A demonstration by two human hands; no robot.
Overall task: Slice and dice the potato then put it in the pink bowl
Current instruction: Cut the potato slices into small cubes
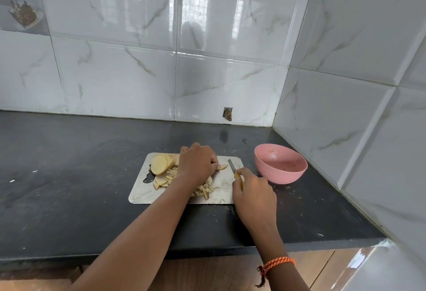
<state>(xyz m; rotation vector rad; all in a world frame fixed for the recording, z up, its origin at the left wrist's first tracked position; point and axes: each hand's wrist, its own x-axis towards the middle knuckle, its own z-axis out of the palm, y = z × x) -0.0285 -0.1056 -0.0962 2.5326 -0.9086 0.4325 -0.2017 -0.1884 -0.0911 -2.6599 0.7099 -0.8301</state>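
A steel cutting board [222, 184] lies on the black counter. A stack of round potato slices [161, 164] leans at its far left. Diced potato pieces [204, 190] lie scattered along the board's middle, partly hidden under my left forearm. My left hand [197, 160] curls its fingers down on a few potato slices [222, 166] near the board's far edge. My right hand [252, 190] grips a yellow-handled knife [233, 168], its blade pointing away just right of those slices. The pink bowl [280, 164] stands to the right of the board and looks empty.
The black counter [69, 187] runs left and toward me, with its front edge near the bottom. Tiled walls meet in a corner behind and to the right of the bowl. Small scraps dot the counter.
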